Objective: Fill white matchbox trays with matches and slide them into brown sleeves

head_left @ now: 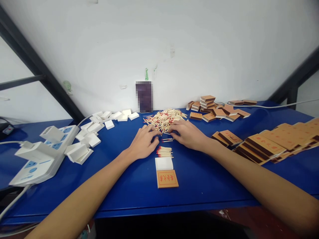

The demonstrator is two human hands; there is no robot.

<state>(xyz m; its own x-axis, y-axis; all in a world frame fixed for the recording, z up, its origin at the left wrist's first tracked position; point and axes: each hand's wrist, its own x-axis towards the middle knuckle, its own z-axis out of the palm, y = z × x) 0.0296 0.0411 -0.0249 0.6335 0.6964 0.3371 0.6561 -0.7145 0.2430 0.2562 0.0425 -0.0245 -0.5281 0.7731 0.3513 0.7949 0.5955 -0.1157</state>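
A heap of red-tipped matches lies at the back middle of the blue table. At its near left edge is my left hand, fingers bent and thumb apart from them. My right hand is at the heap's near right edge, its thumb also apart from the fingers. I see nothing gripped in either hand. A few loose matches lie between the hands. Closer to me is a small row of matches, roughly lined up. Below it sits a matchbox with its white tray slid out toward the row.
White empty trays are scattered at left, beside a power strip with plugged-in chargers. Orange matchbox sleeves are piled at the back right. More matchboxes lie in rows at right. A pixelated dark object stands against the wall.
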